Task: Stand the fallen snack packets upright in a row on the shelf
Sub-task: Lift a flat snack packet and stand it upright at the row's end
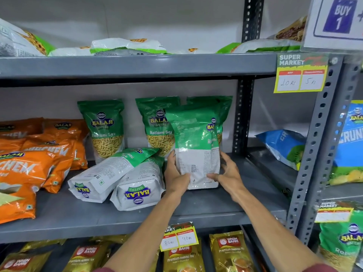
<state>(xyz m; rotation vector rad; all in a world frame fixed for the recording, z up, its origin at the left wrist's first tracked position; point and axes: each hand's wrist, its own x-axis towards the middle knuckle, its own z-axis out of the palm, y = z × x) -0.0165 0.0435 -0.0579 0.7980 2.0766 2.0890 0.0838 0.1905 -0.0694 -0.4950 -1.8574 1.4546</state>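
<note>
I hold a green and white Ratlami Sev packet point(196, 146) upright on the grey middle shelf point(82, 214), its back turned mostly toward me. My left hand point(175, 176) grips its lower left side and my right hand point(228, 173) its lower right corner. Behind it stand three matching packets: one at the left point(104, 126), one in the middle point(157, 122), and one point(224, 107) mostly hidden by the held packet. Two fallen packets lie to the left of my hands, one point(106, 173) leaning across the other point(139, 187).
Orange snack packets point(29, 163) are piled at the shelf's left end. A blue packet point(282, 146) lies in the neighbouring bay beyond the perforated upright point(240, 118). Tea packets point(229, 252) fill the shelf below, and price tags point(178, 237) hang from the shelf edges.
</note>
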